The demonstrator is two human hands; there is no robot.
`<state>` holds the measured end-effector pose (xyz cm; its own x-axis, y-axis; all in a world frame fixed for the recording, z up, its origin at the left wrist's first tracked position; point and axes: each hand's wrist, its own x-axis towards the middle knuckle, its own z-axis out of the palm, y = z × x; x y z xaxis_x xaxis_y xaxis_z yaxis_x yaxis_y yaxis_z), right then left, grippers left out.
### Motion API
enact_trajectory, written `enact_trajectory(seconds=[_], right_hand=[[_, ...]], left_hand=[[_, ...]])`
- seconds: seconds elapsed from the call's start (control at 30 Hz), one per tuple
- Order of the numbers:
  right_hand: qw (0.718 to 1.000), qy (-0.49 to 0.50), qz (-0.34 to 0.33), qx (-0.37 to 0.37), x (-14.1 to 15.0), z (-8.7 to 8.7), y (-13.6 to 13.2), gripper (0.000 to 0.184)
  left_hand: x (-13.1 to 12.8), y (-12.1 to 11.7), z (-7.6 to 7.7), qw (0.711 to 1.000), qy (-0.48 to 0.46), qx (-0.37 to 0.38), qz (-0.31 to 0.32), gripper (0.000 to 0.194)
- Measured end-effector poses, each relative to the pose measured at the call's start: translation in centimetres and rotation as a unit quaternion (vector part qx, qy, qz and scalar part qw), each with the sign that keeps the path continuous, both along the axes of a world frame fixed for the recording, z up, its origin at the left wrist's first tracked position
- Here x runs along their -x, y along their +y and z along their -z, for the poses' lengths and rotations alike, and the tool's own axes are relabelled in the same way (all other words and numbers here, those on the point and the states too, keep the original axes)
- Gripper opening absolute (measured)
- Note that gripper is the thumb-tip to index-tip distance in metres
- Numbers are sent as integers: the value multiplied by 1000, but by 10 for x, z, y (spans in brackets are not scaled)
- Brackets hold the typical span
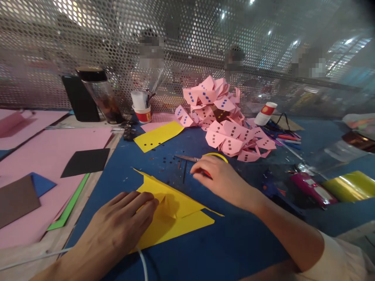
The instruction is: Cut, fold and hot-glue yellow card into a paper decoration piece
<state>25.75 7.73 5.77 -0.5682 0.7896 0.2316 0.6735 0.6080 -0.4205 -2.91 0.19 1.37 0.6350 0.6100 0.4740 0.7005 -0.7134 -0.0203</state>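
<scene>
My left hand [121, 220] lies on a folded piece of yellow paper [187, 226], its fingers curled and pressed together on the paper's left part. A thin, partly cut yellow strip runs along the paper's upper edge. My right hand [218, 177] is curled over the handles of a pair of scissors [187, 158], which lie on the blue table with their blades pointing left. A yellow handle loop shows behind the hand and a bit of red under the fingers. Small dark paper scraps [166, 160] are scattered near the blades.
Folded pink paper pieces with small dark squares [228, 136] are piled at the back. A yellow sheet [159, 136], a paper cup [142, 113] and a dark drink bottle [102, 97] stand or lie left of them. Pink sheets [84, 140] cover the left. A magenta tool [313, 189] lies right.
</scene>
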Motion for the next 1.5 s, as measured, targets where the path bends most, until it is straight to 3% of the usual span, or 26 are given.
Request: enact_trajectory(seconds=[0.17,0.4,0.53,0.83,1.2,1.5], right_hand=[[986,84,-76,125,22,10,-13,9],[987,67,-107,101,32,36,-14,12],[986,72,-105,107,34,34,-15,12],[988,27,-114,101,42,25,-11,12],[985,30,-129,113,46,25,-6,8],[988,-30,-123,93,52,22,-6,8]], left_hand=[[-3,-4,5,1000,-5,28,12,19],[-9,-4,4,999,-6,33,13,20],[-13,-4,3,1000,-14,21,-5,23],[-15,-5,-1,997,-29,77,11,19],[-16,-6,6,989,-88,116,-32,17],[-14,-2,6,991,-86,85,-55,13]])
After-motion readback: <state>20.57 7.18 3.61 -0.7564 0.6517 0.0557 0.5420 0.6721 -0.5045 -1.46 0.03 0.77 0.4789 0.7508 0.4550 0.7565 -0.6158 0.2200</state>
